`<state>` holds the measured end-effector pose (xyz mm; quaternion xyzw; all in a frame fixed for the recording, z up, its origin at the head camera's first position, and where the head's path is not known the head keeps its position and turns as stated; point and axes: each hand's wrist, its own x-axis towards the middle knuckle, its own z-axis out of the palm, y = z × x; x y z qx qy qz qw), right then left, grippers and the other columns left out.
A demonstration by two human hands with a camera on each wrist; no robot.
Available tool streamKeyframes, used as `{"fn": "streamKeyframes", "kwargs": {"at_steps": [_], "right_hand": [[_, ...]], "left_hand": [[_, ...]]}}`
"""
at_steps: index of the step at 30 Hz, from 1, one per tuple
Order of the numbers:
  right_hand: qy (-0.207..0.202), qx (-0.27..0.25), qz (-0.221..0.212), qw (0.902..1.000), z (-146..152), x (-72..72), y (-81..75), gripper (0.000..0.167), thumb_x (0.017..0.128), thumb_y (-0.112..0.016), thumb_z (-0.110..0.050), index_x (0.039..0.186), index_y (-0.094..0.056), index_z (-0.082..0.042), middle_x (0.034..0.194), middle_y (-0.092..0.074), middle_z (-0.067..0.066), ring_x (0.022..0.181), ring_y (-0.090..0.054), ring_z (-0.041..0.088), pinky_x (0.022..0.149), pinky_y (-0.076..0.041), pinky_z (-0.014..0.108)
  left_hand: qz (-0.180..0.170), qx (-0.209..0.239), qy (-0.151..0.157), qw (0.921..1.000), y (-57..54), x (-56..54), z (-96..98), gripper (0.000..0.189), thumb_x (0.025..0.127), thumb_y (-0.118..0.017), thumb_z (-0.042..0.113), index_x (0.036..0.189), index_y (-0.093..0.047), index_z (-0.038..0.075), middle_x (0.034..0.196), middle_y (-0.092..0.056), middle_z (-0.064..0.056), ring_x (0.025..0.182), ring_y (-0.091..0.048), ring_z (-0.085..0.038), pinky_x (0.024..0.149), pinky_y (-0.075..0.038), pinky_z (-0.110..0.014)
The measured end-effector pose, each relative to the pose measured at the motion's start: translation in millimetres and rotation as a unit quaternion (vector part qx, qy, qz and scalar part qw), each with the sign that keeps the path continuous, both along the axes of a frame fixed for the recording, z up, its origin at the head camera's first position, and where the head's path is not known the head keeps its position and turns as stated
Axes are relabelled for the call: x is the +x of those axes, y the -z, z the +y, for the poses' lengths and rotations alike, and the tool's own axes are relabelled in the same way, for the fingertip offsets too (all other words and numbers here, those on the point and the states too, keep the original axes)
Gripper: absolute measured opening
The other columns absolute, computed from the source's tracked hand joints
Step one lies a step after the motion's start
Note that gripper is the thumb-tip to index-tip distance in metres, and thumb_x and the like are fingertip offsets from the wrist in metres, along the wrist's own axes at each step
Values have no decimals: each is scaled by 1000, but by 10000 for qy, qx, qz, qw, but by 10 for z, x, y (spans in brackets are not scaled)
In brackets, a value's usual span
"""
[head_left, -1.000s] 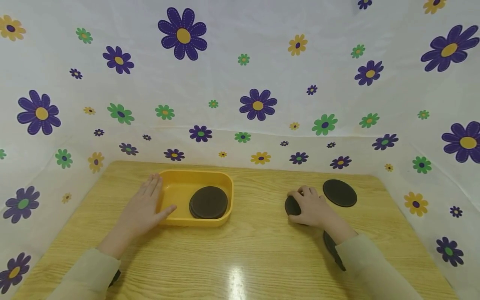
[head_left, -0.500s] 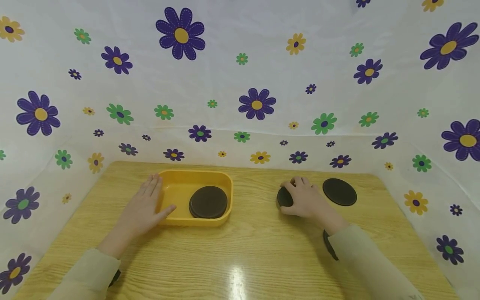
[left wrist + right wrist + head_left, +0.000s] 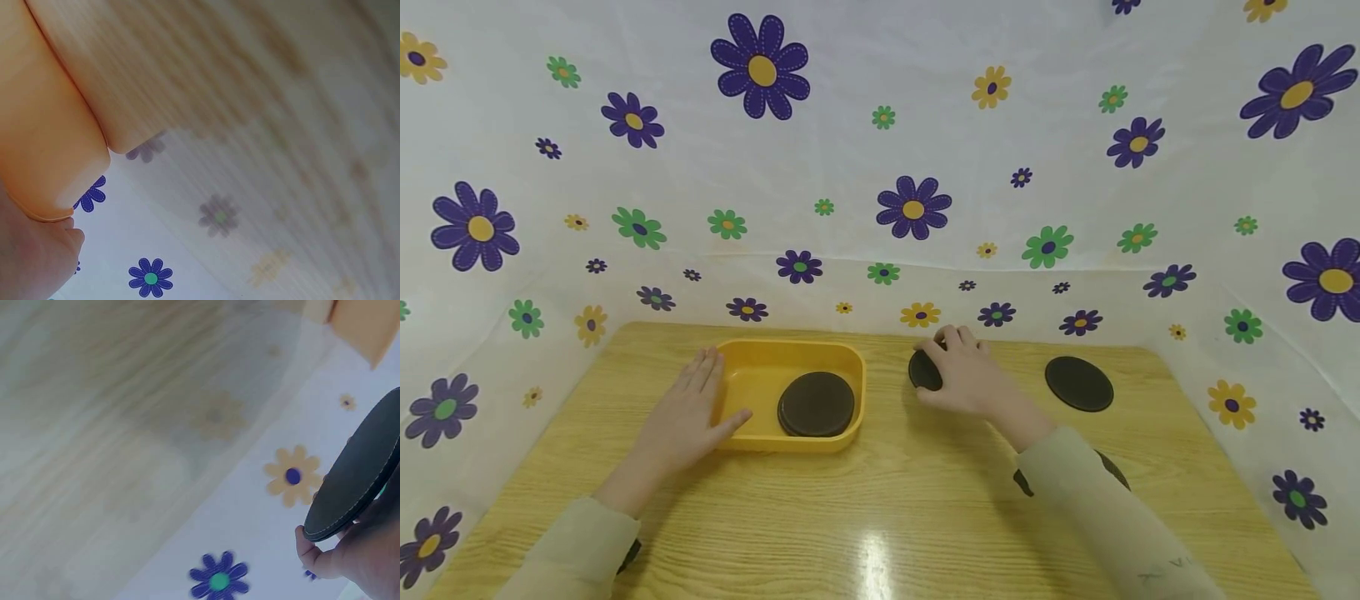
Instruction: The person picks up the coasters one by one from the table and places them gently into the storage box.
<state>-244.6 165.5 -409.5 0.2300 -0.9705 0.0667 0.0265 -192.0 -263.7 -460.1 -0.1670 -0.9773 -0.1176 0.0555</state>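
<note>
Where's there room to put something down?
The wooden table is bare in front of the yellow tray, between left sleeve and right sleeve. The tray's floor is mostly bare left of its dark coaster. The right is crowded: the right hand grips one coaster, a flat coaster lies farther right, and the right sleeve partly hides a third coaster.

The head view looks forward and down from above the near side of the tabletop [image 3: 775,508], far enough back to take in the left grip [image 3: 681,417], the right grip [image 3: 967,379] and the flowered cloth [image 3: 842,158] behind. The left wrist view sits close to the yellow tray [image 3: 50,106], whose wall fills its left edge — tabletop above, cloth below, so the scene stands inverted. The right wrist view, slantwise, has the black stitched coaster [image 3: 356,472] close at its right edge. All three share tabletop and cloth — head and right wrist share that coaster.
</note>
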Motion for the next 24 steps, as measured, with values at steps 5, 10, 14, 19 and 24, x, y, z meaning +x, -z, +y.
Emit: {"fn": "streamKeyframes", "kwargs": {"at_steps": [5, 10, 14, 19, 24], "right_hand": [[-137, -141, 35, 9998, -228, -49, -71, 74, 82, -62, -53, 150, -57, -22, 142, -51, 18, 129, -45, 38, 91, -44, 56], [-291, -219, 36, 9993, -424, -79, -138, 73, 82, -63, -53, 149, -57, -24, 142, -51, 16, 127, -45, 36, 90, -43, 53], [-443, -204, 101, 9988, -570, -104, -161, 74, 83, -66, -55, 149, -57, -24, 140, -50, 14, 127, -45, 35, 91, -43, 52], [-654, -193, 73, 9976, -754, -127, -168, 73, 85, -70, -55, 150, -56, -24, 140, -49, 13, 129, -44, 34, 94, -43, 55], [-822, -144, 6, 9965, -942, -139, -145, 72, 87, -69, -55, 150, -55, -24, 143, -47, 14, 131, -42, 33, 96, -42, 54]], "left_hand": [[-7, -11, 4, 10000, 5, -3, -4, 101, 104, -54, 60, 163, -21, -15, 173, -16, -33, 163, -16, -50, 134, -21, -61], [-22, -21, 13, 10000, 12, -9, -4, 101, 104, -53, 62, 163, -20, -14, 174, -16, -33, 163, -16, -50, 134, -21, -60], [-2, -20, 9, 10000, 19, -16, -4, 101, 104, -55, 61, 162, -21, -15, 173, -17, -33, 163, -16, -50, 133, -21, -61], [31, -31, 11, 10000, 23, -25, -3, 101, 103, -56, 59, 162, -22, -15, 173, -18, -34, 162, -17, -50, 133, -22, -61], [-9, -30, 25, 10000, 26, -26, -5, 101, 104, -55, 60, 162, -21, -15, 173, -17, -33, 162, -17, -51, 134, -21, -60]]}}
